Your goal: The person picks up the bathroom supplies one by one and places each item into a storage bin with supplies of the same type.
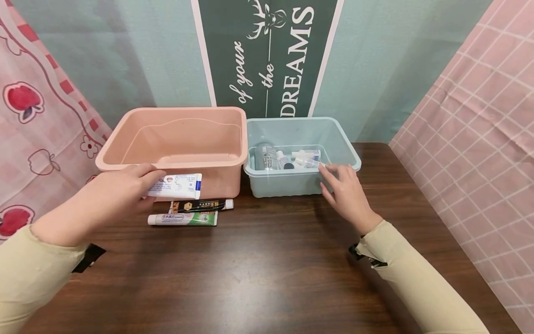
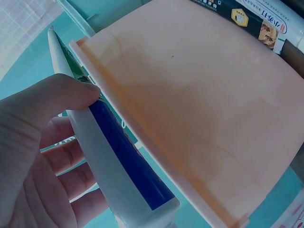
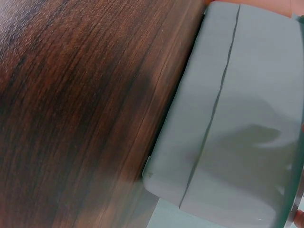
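My left hand [image 1: 127, 188] grips a white toothpaste tube [image 1: 177, 185] with a blue band, just in front of the peach bin [image 1: 208, 183]. In the left wrist view, the thumb presses on this tube beside the bin's rim. At the light blue bin [image 1: 288, 183], my right hand [image 1: 344, 190] reaches over the front right rim, fingers loosely bent. Its index fingertip is close to a clear, white-printed tube [image 1: 307, 162] inside; whether they touch I cannot tell. The right wrist view shows the bin's outer wall [image 3: 237, 118], with only bits of fingers at its right edge.
A black toothpaste tube [image 1: 202, 205] and a white-and-green one [image 1: 183, 218] lie on the dark wooden table [image 1: 250, 278] before the peach bin. A clear bottle [image 1: 264, 157] and several small tubes are in the blue bin. Curtains hang behind and on both sides.
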Demonstrator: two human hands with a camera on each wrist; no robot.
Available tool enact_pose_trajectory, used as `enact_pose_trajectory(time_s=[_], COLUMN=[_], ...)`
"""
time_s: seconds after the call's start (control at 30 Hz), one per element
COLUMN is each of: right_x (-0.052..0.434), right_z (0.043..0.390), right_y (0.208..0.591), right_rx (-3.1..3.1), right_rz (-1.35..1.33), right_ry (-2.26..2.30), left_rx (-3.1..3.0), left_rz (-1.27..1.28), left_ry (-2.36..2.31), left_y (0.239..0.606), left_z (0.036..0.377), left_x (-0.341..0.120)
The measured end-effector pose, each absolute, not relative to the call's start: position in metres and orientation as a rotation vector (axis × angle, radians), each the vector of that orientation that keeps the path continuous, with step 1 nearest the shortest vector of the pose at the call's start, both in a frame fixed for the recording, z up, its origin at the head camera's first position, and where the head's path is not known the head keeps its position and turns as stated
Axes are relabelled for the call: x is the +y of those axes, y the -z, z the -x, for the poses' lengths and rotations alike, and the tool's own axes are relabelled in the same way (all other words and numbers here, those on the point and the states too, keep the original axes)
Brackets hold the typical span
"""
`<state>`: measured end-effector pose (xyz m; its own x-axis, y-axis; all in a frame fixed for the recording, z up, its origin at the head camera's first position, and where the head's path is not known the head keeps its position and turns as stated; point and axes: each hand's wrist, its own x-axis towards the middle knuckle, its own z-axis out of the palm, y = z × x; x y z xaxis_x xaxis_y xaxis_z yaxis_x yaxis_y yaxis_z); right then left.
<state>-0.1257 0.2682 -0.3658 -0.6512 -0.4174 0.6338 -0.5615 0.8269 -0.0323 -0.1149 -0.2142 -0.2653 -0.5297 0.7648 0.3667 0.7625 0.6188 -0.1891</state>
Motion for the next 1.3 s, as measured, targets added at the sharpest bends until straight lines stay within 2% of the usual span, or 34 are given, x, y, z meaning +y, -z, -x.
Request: enact_pose_trajectory(time_s=[1.3], right_x=[0.265], right_z=[0.124], right_y=[0.365], right_rx=[-2.335], right_rz=[-0.725], right_ry=[-0.308], left_rx=[-2.553], left_rz=[1.095], left_ry=[-0.075], left_y=[0.233], left_z=[0.115], left_x=[-0.219])
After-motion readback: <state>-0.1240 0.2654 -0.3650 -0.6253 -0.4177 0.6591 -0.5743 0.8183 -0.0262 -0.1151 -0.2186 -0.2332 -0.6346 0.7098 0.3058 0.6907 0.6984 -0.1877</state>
